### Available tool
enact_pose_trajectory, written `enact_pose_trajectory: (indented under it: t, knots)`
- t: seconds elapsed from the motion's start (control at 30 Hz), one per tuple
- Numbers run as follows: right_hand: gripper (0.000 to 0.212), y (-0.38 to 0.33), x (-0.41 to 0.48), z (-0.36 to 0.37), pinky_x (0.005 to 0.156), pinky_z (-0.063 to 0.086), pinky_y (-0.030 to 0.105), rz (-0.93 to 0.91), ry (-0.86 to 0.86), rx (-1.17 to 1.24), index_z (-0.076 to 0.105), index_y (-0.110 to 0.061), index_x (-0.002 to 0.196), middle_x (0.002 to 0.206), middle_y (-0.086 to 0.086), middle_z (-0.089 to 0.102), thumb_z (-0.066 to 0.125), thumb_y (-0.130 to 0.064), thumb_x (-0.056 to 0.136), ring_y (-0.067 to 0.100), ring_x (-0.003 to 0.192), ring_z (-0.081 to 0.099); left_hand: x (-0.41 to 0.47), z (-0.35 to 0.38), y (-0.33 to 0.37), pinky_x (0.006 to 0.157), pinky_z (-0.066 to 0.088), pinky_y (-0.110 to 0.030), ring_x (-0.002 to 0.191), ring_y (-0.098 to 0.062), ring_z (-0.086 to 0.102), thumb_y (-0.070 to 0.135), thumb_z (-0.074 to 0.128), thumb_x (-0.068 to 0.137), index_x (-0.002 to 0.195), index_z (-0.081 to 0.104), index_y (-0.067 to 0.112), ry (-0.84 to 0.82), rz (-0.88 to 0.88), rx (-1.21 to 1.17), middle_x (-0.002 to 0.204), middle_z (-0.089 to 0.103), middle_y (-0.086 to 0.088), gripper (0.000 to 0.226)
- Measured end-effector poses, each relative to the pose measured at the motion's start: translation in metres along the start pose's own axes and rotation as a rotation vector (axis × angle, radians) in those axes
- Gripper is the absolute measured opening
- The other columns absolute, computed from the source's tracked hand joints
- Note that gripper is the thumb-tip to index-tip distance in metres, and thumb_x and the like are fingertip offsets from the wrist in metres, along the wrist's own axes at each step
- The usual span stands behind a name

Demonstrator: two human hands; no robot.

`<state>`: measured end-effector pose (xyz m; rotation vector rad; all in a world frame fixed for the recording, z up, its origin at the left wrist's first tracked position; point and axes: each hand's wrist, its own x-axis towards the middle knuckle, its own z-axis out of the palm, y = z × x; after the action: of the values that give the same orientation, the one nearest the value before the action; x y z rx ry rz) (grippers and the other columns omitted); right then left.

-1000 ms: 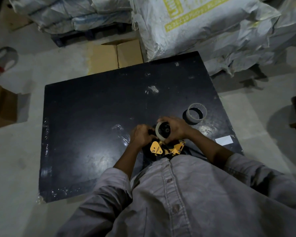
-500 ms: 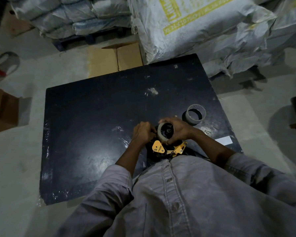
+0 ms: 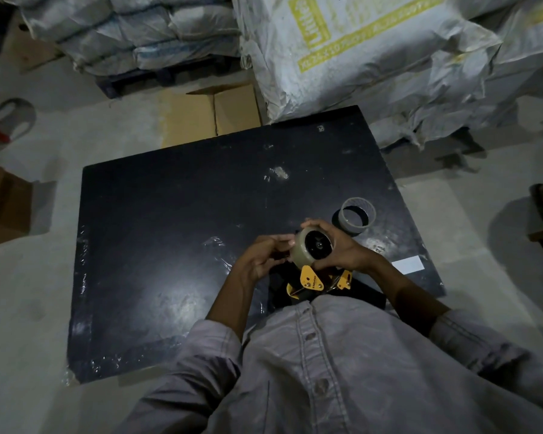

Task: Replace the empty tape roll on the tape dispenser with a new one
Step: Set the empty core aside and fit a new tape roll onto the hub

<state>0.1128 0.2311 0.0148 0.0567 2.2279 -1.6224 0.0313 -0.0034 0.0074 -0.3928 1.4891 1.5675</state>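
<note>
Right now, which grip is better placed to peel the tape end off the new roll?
Left, probably. The left grip has fingertips at the tape roll rim, while the right grip wraps the roll, steadying it on the yellow dispenser.

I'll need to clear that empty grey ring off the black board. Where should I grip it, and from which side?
Probably from above. The empty ring lies flat on the black board, hole facing up, so pinch its thin wall, fingers inside and thumb outside, on the far side, clear of the right hand.
</note>
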Motion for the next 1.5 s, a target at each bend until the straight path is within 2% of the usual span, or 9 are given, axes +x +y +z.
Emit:
enact_pose_trajectory:
  t: [0.07, 0.2, 0.33, 0.57, 0.73, 0.97, 1.17, 1.33, 1.5]
  knots:
    - [0.104, -0.008, -0.002, -0.004, 0.131, 0.036, 0.056, -0.014, 0.012, -0.031, 0.049, -0.051, 0.156, 0.166, -0.009, 0.038, 0.099, -0.02, 0.07, 0.018, 0.159, 0.036, -0.001, 0.007, 0.001, 0.088, 0.066, -0.035, 0.103, -0.027, 0.075, -0.005, 0.071, 0.1, 0.14, 0.069, -0.006, 0.031, 0.04, -0.096, 0.135, 0.072, -0.027, 0.041]
    - [0.099, -0.034, -0.011, -0.013, 0.129, 0.038, 0.052, -0.032, 0.091, -0.084, 0.048, -0.059, 0.156, 0.149, -0.001, 0.039, 0.099, -0.025, 0.079, 0.021, 0.15, 0.037, -0.006, 0.005, 0.007, 0.092, 0.059, -0.036, 0.102, -0.032, 0.068, 0.009, 0.093, 0.078, 0.138, 0.073, -0.002, -0.014, 0.031, -0.302, 0.129, 0.071, -0.025, 0.064]
    - [0.092, -0.053, -0.023, -0.006, 0.12, 0.046, 0.046, -0.124, 0.146, -0.064, 0.051, -0.054, 0.157, 0.135, -0.001, 0.056, 0.097, -0.026, 0.083, 0.018, 0.137, 0.052, -0.03, 0.009, 0.024, 0.055, 0.054, -0.02, 0.071, -0.016, 0.074, 0.002, 0.08, 0.092, 0.127, 0.078, -0.001, 0.102, 0.128, -0.286, 0.101, 0.079, -0.011, 0.035]
    - [0.073, -0.072, -0.03, 0.004, 0.113, 0.056, 0.044, -0.25, 0.301, -0.033, 0.067, -0.037, 0.146, 0.126, -0.004, 0.071, 0.099, -0.025, 0.081, 0.019, 0.125, 0.068, -0.065, 0.017, 0.025, 0.087, 0.055, -0.039, 0.086, -0.022, 0.077, -0.004, 0.081, 0.09, 0.128, 0.079, 0.004, 0.083, 0.235, -0.255, 0.109, 0.084, -0.013, 0.038]
    - [0.065, -0.071, -0.029, 0.009, 0.102, 0.062, 0.052, -0.276, 0.361, 0.036, 0.074, -0.03, 0.138, 0.119, 0.0, 0.071, 0.099, -0.015, 0.08, 0.024, 0.115, 0.071, -0.077, 0.013, 0.018, 0.092, 0.068, -0.036, 0.1, -0.028, 0.081, -0.013, 0.086, 0.075, 0.138, 0.07, -0.005, -0.008, 0.385, -0.221, 0.123, 0.079, -0.027, 0.065]
    - [0.062, -0.069, -0.032, 0.003, 0.107, 0.06, 0.055, -0.259, 0.311, 0.22, 0.076, -0.022, 0.136, 0.122, 0.018, 0.071, 0.098, -0.007, 0.079, 0.035, 0.118, 0.071, -0.084, 0.023, 0.012, 0.075, 0.067, -0.028, 0.082, -0.021, 0.08, -0.014, 0.08, 0.089, 0.124, 0.077, -0.009, 0.139, 0.55, -0.075, 0.113, 0.081, -0.028, 0.036]
    - [0.056, -0.069, -0.033, 0.005, 0.109, 0.059, 0.052, -0.227, 0.339, 0.336, 0.079, -0.021, 0.13, 0.122, 0.013, 0.076, 0.095, -0.001, 0.08, 0.032, 0.12, 0.072, -0.086, 0.015, 0.02, 0.081, 0.07, -0.048, 0.08, -0.022, 0.082, 0.007, 0.087, 0.093, 0.107, 0.088, 0.009, 0.304, 0.774, 0.367, 0.096, 0.086, -0.003, 0.014]
    - [0.053, -0.07, -0.033, 0.007, 0.109, 0.059, 0.053, -0.214, 0.34, 0.365, 0.079, -0.017, 0.129, 0.119, 0.016, 0.077, 0.092, 0.004, 0.082, 0.04, 0.12, 0.071, -0.094, 0.003, 0.036, 0.076, 0.067, -0.041, 0.082, -0.009, 0.08, 0.02, 0.09, 0.091, 0.103, 0.09, 0.018, 0.243, 0.956, 0.763, 0.094, 0.084, 0.006, 0.012]
    - [0.051, -0.074, -0.035, 0.009, 0.102, 0.061, 0.038, -0.192, 0.325, 0.397, 0.08, -0.019, 0.125, 0.116, 0.007, 0.08, 0.092, 0.003, 0.081, 0.025, 0.114, 0.074, -0.099, -0.004, 0.047, 0.075, 0.064, -0.031, 0.081, -0.004, 0.079, 0.02, 0.095, 0.088, 0.099, 0.091, 0.017, 0.186, 0.947, 0.877, 0.092, 0.085, 0.007, 0.012]
